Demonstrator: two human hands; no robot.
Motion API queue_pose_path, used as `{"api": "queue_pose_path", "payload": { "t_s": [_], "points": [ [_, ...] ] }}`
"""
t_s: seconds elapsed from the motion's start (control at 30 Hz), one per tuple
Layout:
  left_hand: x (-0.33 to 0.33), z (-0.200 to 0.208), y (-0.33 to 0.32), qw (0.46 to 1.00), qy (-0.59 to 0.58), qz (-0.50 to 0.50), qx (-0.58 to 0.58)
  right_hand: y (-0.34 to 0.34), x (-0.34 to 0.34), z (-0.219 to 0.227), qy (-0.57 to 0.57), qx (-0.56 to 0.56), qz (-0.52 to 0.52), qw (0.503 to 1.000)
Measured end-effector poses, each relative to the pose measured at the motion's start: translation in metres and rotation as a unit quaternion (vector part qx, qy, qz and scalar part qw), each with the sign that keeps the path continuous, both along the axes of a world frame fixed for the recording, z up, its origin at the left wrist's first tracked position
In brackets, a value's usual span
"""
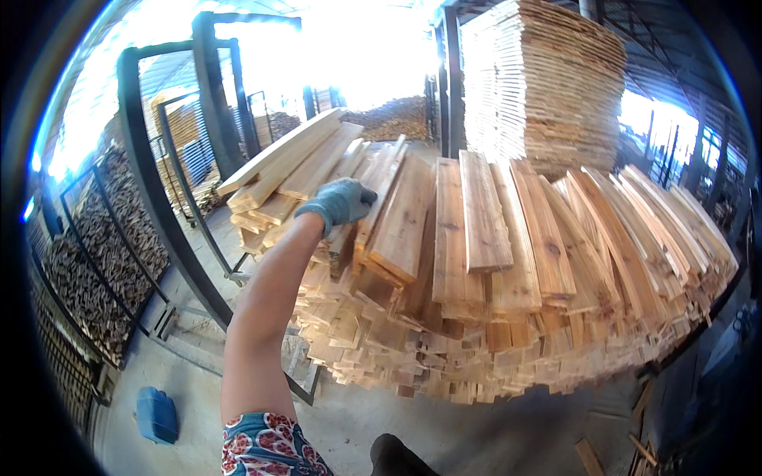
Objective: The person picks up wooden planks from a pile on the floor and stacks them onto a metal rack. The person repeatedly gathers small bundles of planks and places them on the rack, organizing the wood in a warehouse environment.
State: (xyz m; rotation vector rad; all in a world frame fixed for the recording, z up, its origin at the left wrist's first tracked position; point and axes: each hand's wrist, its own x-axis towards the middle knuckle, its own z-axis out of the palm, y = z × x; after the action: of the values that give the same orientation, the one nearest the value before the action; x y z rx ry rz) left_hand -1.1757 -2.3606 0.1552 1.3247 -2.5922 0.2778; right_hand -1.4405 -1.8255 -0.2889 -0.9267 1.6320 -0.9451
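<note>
My left hand point(343, 201), in a grey-blue work glove, reaches over the left part of a big stack of sawn wooden boards. Its fingers are curled closed on a narrow wooden board point(386, 184), though the fingertips are hidden. Just right of it lies a wider board point(403, 226) with a rough end toward me. Thicker pale planks point(282, 159) rest on top to the left of the hand. More loose boards point(484, 218) with knots lie side by side across the pile to the right. My right hand is out of the picture.
Dark metal frames point(147, 174) stand left of the stack, with heaped wood pieces point(107, 246) behind bars. A blue plastic container point(156, 415) sits on the floor at lower left. A tall stack of planks point(548, 87) rises behind. Scrap sticks point(589, 458) lie at lower right.
</note>
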Motion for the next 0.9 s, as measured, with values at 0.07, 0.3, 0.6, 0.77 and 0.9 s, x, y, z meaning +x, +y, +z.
{"api": "queue_pose_path", "payload": {
  "t_s": [0.07,0.3,0.6,0.77,0.9],
  "points": [
    [0.016,-0.008,0.003,0.999,-0.009,-0.034,-0.027,-0.012,0.001,0.002,0.015,-0.003,0.029,0.999],
    [-0.005,0.005,0.02,0.994,-0.093,0.057,-0.026,-0.031,-0.003,-0.018,-0.003,-0.008,0.065,0.998],
    [-0.001,0.003,0.033,0.99,-0.077,0.048,-0.112,-0.062,0.021,0.004,0.17,-0.06,0.223,0.958],
    [-0.01,-0.017,0.021,0.99,0.003,0.081,-0.116,-0.068,0.05,0.091,0.348,-0.211,0.271,0.872],
    [-0.017,-0.009,0.017,0.989,0.009,0.085,-0.122,-0.077,0.045,0.067,0.194,-0.073,0.243,0.948]
  ]
}}
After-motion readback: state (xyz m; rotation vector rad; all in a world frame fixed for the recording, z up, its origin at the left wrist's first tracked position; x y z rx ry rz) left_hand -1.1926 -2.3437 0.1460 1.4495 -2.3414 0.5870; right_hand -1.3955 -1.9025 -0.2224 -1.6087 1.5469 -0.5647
